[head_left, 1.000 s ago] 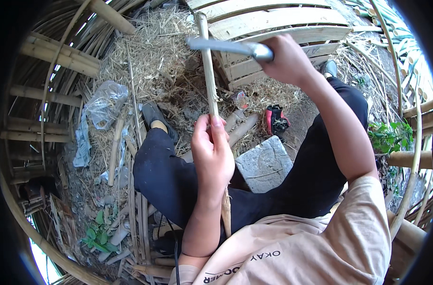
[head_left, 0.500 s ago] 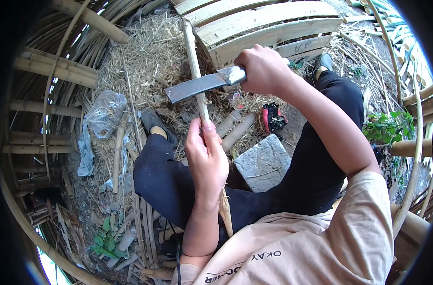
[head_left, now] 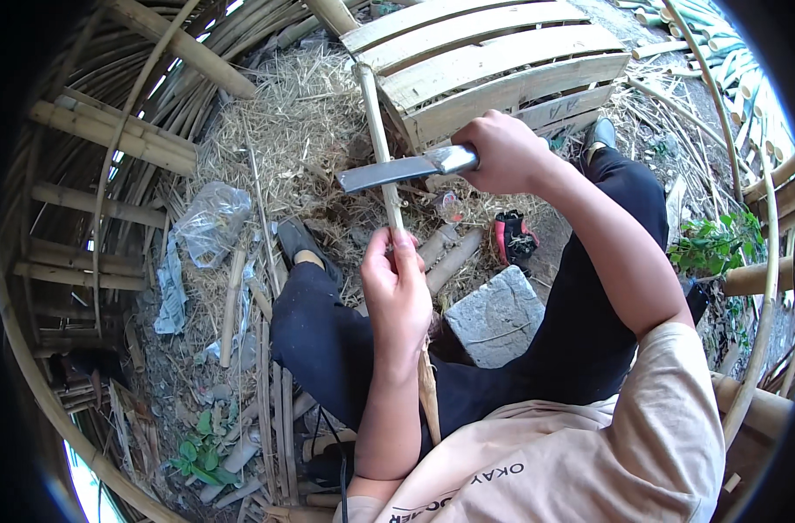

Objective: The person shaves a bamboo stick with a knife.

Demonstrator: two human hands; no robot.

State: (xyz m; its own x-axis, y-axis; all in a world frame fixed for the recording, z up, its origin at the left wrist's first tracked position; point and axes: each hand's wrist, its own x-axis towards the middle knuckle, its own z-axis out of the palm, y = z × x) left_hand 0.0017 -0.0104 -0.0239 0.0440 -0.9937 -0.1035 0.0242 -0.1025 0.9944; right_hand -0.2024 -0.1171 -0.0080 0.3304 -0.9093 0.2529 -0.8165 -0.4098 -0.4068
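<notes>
My left hand [head_left: 399, 292] grips a long thin bamboo stick [head_left: 376, 131] that runs upward from my lap toward the wooden pallet [head_left: 493, 65]. My right hand [head_left: 502, 152] holds the handle of a broad metal knife [head_left: 397, 170]. Its blade lies crosswise against the stick, a little above my left hand. I sit with my legs in dark trousers apart, and my left shoe [head_left: 295, 237] rests on the straw.
A flat grey stone [head_left: 495, 315] lies between my legs, with short bamboo pieces [head_left: 450, 253] and a red-and-black glove [head_left: 513, 240] beyond it. A crumpled clear plastic bag [head_left: 210, 222] lies to the left. Bamboo poles [head_left: 110, 144] and split strips ring the straw-covered ground.
My right hand has brought the knife down from high above the stick to lie across it just above my left hand. My left hand keeps its grip.
</notes>
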